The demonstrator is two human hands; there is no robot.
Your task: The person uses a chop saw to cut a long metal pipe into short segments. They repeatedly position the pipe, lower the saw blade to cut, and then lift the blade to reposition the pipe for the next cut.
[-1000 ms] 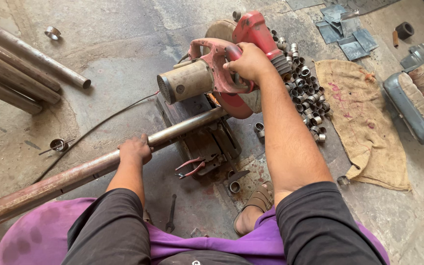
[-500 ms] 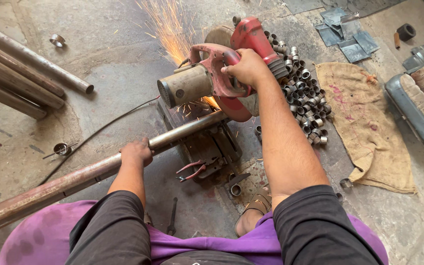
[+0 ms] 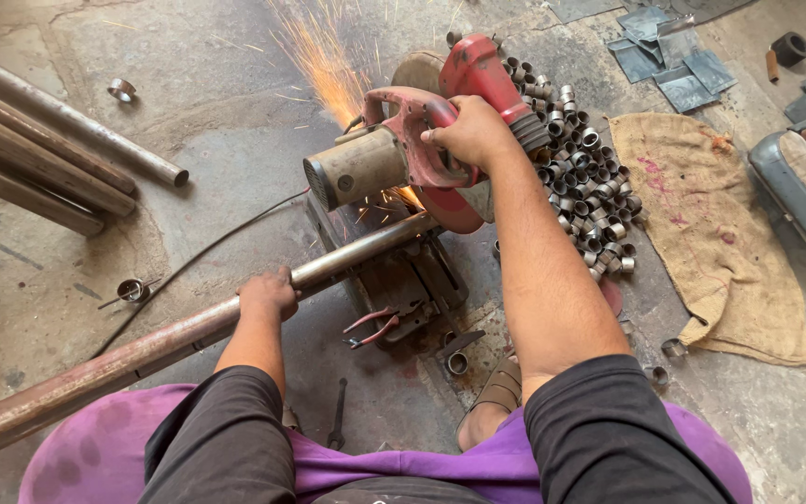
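Several spare pipes [image 3: 44,159] are lying on the cracked concrete floor [image 3: 207,103] at far left; a heap of cut rings [image 3: 585,177] is sitting right of the chop saw [image 3: 412,159], with a burlap sack [image 3: 711,243] further right. Sparks [image 3: 324,61] are spraying to the far side. Right hand [image 3: 468,131] is reaching forward, fingers wrapped tight round the red saw handle. Left hand [image 3: 268,291] is resting palm-down, fingers curled over the long rusty pipe [image 3: 170,341], which is running from near left into the saw's vise under the blade.
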